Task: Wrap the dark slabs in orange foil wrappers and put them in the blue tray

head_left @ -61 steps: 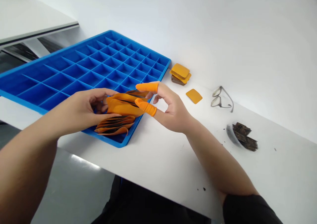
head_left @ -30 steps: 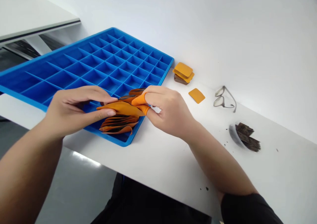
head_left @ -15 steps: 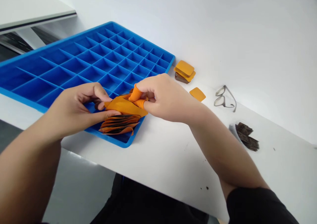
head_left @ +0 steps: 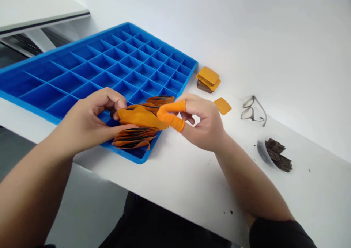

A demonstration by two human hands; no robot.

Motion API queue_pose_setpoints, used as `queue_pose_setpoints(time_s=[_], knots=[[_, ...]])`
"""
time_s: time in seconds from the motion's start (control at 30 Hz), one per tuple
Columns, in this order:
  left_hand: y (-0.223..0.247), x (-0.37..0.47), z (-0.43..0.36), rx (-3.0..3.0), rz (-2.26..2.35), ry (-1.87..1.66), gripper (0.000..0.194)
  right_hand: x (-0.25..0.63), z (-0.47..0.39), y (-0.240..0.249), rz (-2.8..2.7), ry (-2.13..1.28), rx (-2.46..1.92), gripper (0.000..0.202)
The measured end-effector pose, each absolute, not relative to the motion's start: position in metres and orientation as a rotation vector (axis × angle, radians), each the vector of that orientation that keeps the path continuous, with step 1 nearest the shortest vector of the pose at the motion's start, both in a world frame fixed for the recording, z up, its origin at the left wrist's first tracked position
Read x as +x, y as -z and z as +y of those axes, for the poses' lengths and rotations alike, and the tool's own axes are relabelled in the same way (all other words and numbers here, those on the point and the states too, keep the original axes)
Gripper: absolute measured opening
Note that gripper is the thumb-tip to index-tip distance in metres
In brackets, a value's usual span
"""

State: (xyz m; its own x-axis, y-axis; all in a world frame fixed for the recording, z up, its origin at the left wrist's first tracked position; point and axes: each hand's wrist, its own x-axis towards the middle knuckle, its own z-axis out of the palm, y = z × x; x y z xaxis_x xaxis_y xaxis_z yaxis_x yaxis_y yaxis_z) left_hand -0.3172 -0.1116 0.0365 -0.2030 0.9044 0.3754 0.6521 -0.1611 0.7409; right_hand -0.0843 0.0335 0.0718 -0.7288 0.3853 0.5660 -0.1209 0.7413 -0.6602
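Observation:
My left hand (head_left: 95, 120) holds a bundle of orange sheets (head_left: 137, 117) between thumb and fingers, over the near right corner of a blue divided tray (head_left: 141, 159). My right hand (head_left: 203, 122) wears orange finger covers on thumb and index finger; their tips pinch together at the right end of that bundle. Below it, a stack of orange and dark layered sheets (head_left: 134, 137) stands on edge in a corner compartment. Another layered stack (head_left: 161, 100) shows just behind the bundle.
Right of the tray lie a pile of orange squares (head_left: 208, 76) on brown pieces and a single orange square (head_left: 223, 106). Eyeglasses (head_left: 248, 113) and a small bowl (head_left: 264, 153) with dark brown strips (head_left: 279, 156) are farther right. Dark crumbs dot the white table (head_left: 189, 178).
My right hand has moved right and toward me, from over the bundle to its right end, uncovering the stack behind. My left hand keeps its hold. The whole view has shifted slightly.

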Motion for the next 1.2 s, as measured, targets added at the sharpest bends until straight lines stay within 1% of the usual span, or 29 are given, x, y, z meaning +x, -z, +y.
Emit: queue_pose_setpoints(time_s=[0.1, 0.23, 0.37, 0.5, 0.67, 0.73, 0.83, 1.0, 1.13, 1.2], knots=[[-0.035, -0.317, -0.113, 1.796, 1.881, -1.314, 0.034, -0.084, 0.028, -0.069, -2.254, -0.927, -0.158, 0.014], [-0.035, -0.315, -0.112, 1.811, 1.95, -1.279, 0.039, -0.085, 0.024, -0.068, -2.305, -0.985, -0.192, 0.003], [-0.032, -0.317, -0.111, 1.846, 1.927, -1.307, 0.042, -0.079, 0.028, -0.08, -2.346, -0.965, -0.197, 0.005], [-0.03, -0.32, -0.112, 1.881, 1.852, -1.332, 0.039, -0.059, 0.043, -0.105, -2.242, -0.82, -0.285, 0.008], [-0.035, -0.321, -0.109, 1.867, 1.772, -1.319, 0.06, -0.034, 0.066, -0.132, -2.147, -0.662, -0.424, 0.015], [-0.036, -0.321, -0.107, 1.911, 1.811, -1.289, 0.055, -0.031, 0.069, -0.136, -2.158, -0.634, -0.509, 0.015], [-0.037, -0.321, -0.105, 1.975, 1.788, -1.248, 0.048, -0.035, 0.07, -0.135, -2.173, -0.603, -0.584, 0.015], [-0.036, -0.321, -0.101, 2.054, 1.738, -1.211, 0.044, -0.046, 0.071, -0.119, -2.232, -0.476, -0.449, 0.012], [-0.036, -0.322, -0.104, 2.243, 1.773, -1.315, 0.062, -0.056, 0.072, -0.104, -2.365, -0.411, -0.366, 0.014], [-0.037, -0.321, -0.106, 2.288, 1.762, -1.337, 0.062, -0.062, 0.07, -0.096, -2.41, -0.37, -0.338, 0.012]])
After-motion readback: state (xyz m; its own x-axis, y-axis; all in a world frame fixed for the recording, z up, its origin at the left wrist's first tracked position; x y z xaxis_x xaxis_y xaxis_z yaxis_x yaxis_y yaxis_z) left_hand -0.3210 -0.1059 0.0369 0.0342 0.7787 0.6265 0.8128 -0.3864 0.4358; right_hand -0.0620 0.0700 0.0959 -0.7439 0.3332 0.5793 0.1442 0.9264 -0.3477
